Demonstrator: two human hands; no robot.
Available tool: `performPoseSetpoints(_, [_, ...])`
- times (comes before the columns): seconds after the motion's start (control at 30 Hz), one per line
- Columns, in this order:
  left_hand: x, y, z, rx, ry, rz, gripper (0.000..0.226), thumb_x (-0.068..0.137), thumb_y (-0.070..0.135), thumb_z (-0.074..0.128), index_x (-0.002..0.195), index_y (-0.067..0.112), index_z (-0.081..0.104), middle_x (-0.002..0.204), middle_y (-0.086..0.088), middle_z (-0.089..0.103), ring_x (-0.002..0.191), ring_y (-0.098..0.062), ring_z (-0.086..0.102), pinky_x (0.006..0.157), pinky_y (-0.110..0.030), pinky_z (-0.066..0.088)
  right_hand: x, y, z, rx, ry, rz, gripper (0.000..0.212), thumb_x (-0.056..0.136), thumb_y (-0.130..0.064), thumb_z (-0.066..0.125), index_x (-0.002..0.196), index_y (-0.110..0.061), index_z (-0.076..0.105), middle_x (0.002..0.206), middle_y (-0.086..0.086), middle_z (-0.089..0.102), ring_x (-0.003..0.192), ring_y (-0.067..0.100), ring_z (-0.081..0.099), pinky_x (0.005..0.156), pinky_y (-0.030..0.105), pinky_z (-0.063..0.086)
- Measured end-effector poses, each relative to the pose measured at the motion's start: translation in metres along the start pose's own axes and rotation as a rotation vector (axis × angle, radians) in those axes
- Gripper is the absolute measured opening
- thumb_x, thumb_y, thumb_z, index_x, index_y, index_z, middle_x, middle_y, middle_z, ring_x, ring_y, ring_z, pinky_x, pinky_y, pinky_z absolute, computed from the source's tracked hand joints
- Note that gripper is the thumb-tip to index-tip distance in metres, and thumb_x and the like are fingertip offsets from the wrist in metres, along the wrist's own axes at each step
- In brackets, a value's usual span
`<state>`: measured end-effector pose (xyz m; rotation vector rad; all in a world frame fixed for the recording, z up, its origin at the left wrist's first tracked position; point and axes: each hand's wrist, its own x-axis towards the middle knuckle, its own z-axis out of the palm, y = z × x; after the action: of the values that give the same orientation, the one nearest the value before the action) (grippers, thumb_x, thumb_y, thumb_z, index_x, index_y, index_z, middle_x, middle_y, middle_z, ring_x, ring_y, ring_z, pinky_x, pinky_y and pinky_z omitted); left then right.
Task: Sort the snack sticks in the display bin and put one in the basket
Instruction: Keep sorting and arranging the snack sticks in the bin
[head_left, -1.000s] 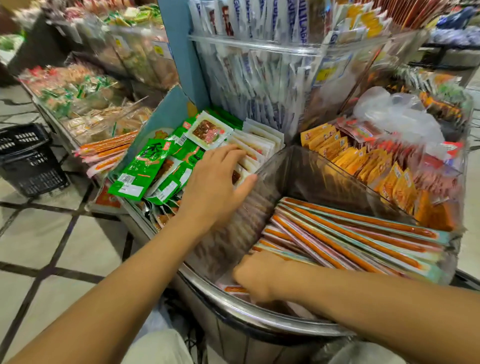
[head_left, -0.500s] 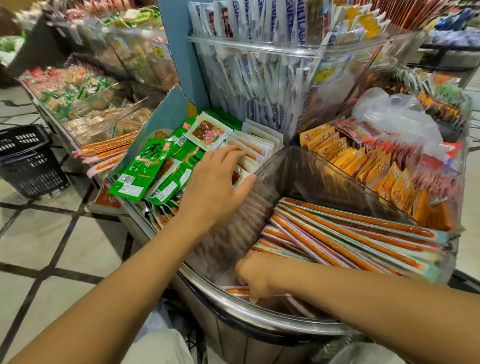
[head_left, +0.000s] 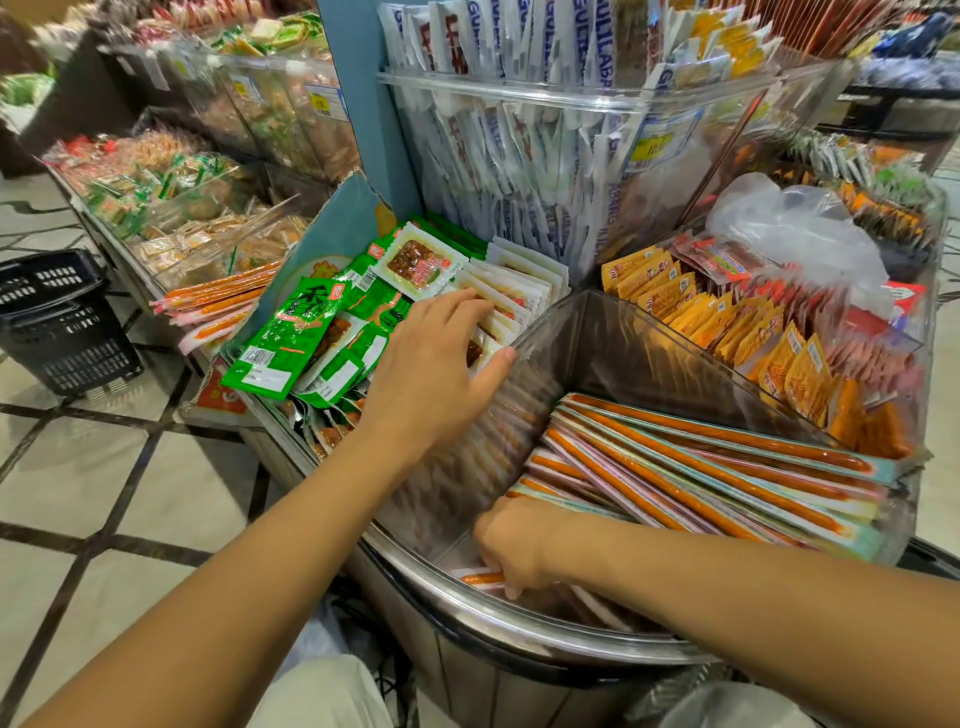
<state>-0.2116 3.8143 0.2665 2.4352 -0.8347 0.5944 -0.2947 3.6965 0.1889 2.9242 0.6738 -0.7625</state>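
The clear display bin (head_left: 649, 353) holds orange snack sticks (head_left: 701, 467); a black basket (head_left: 57, 322) stands on the tiled floor (head_left: 104, 493).

Green snack packets (head_left: 291, 332) lie just left of the left fingers (head_left: 457, 312), white packets (head_left: 519, 280) touch their tips, and yellow packets (head_left: 675, 306) and a clear plastic bag (head_left: 789, 228) sit farther right.

Small shift: right hand (head_left: 519, 545) has edged a touch to the right behind the display bin (head_left: 519, 631) front rim. Its fingers now curl lower onto the loose snack stick (head_left: 480, 578), one fingertip showing under the knuckles. Left hand (head_left: 431, 374) has barely moved, the thumb lifted slightly along the clear divider (head_left: 571, 332).
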Motion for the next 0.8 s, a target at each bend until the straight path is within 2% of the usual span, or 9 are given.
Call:
performPoseSetpoints(0.2, [0.000,-0.001,0.000,0.001,-0.005,-0.006,0.065,0.088,0.059,0.040,0.133,0.017,0.058,0.143,-0.001,0.054,0.135,-0.020,0.044,0.115,-0.039,0.037,0.002,0.002,0.000,0.027,-0.028,-0.004,0.048,0.084,-0.021,0.079,0.126,-0.013,0.057,0.127,0.010,0.060,0.111,0.028,0.059,0.087,0.037,0.049])
performPoseSetpoints(0.33, [0.000,-0.001,0.000,-0.001,-0.002,-0.015,0.060,0.090,0.056,0.046,0.134,0.018,0.058,0.143,0.001,0.054,0.136,-0.019,0.044,0.115,-0.039,0.036,0.002,0.003,-0.009,0.062,-0.074,-0.017,0.038,0.086,-0.025,0.075,0.120,-0.012,0.062,0.119,0.011,0.063,0.099,0.026,0.057,0.079,0.034,0.047])
performPoseSetpoints(0.43, [-0.001,0.001,-0.001,-0.017,0.003,-0.014,0.058,0.090,0.055,0.048,0.134,0.018,0.058,0.143,0.001,0.054,0.136,-0.019,0.043,0.115,-0.040,0.036,-0.006,0.007,-0.027,0.210,-0.046,0.006,0.030,0.084,-0.026,0.077,0.109,-0.013,0.067,0.108,0.007,0.066,0.094,0.023,0.060,0.079,0.035,0.052])
performPoseSetpoints(0.53, [-0.002,0.002,-0.003,-0.013,-0.002,-0.010,0.058,0.090,0.054,0.049,0.134,0.018,0.058,0.143,0.000,0.053,0.136,-0.019,0.043,0.116,-0.040,0.036,-0.028,0.011,-0.047,0.364,0.070,0.022,0.026,0.080,-0.027,0.081,0.098,-0.013,0.068,0.090,0.001,0.067,0.082,0.017,0.061,0.068,0.029,0.049])
performPoseSetpoints(0.6, [-0.002,0.002,-0.003,-0.011,-0.012,-0.011,0.057,0.091,0.054,0.050,0.135,0.018,0.058,0.144,0.000,0.053,0.136,-0.019,0.042,0.116,-0.040,0.036,-0.047,0.015,-0.058,0.444,0.196,0.036,0.023,0.078,-0.025,0.083,0.087,-0.014,0.065,0.078,-0.002,0.062,0.070,0.012,0.056,0.062,0.030,0.045])
performPoseSetpoints(0.7, [-0.002,0.000,-0.003,-0.009,-0.014,-0.008,0.053,0.094,0.050,0.056,0.135,0.018,0.057,0.144,0.000,0.053,0.136,-0.020,0.042,0.115,-0.039,0.035,-0.080,0.028,-0.071,0.602,0.413,0.061,0.028,0.074,-0.021,0.084,0.076,-0.015,0.057,0.068,-0.001,0.058,0.062,0.012,0.053,0.063,0.043,0.050])
performPoseSetpoints(0.77, [-0.002,0.002,-0.004,0.004,-0.011,-0.002,0.052,0.095,0.050,0.057,0.135,0.017,0.058,0.144,0.000,0.053,0.136,-0.021,0.043,0.115,-0.039,0.035,-0.106,0.038,-0.080,0.734,0.544,0.065,0.027,0.075,-0.022,0.083,0.083,-0.013,0.059,0.073,0.005,0.065,0.065,0.019,0.062,0.065,0.051,0.056])
performPoseSetpoints(0.8, [-0.002,0.003,-0.005,0.011,-0.016,0.001,0.051,0.096,0.048,0.059,0.135,0.016,0.058,0.144,-0.001,0.054,0.136,-0.021,0.043,0.114,-0.039,0.035,-0.119,0.042,-0.084,0.796,0.610,0.053,0.024,0.079,-0.024,0.080,0.086,-0.013,0.059,0.076,0.009,0.069,0.066,0.022,0.067,0.062,0.051,0.056])
